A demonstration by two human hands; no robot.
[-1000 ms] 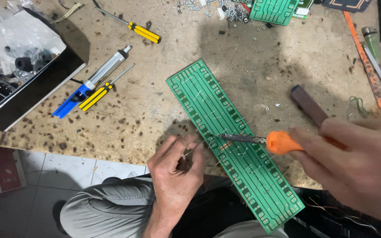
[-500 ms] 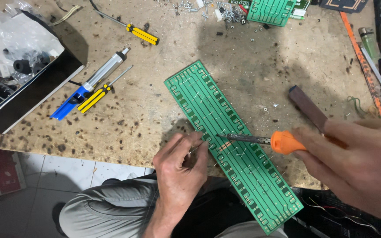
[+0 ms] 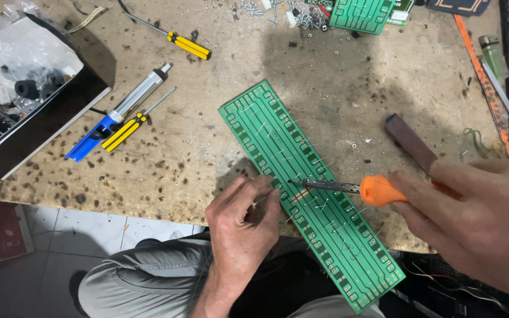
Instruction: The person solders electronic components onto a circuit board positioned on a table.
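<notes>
Tools lie at the left of the scorched wooden workbench (image 3: 166, 159): a blue-handled desoldering pump (image 3: 116, 112) beside a yellow-and-black screwdriver (image 3: 131, 122), at about 10 o'clock from the long green circuit board (image 3: 278, 147). This board lies diagonally, its lower end over the bench edge, so both hands reach it easily. The left hand (image 3: 240, 227) pinches a thin solder wire (image 3: 261, 200) against the board. The right hand (image 3: 478, 218), at 3 o'clock, grasps the orange-handled soldering iron (image 3: 349, 188), its tip on the same joint.

Green circuit board (image 3: 301, 176) with pale pad rows; orange-handled soldering iron (image 3: 354, 189); yellow-and-black striped screwdrivers (image 3: 126, 131); blue-and-silver pump (image 3: 116, 113); speckled tan worktop (image 3: 178, 165).
</notes>
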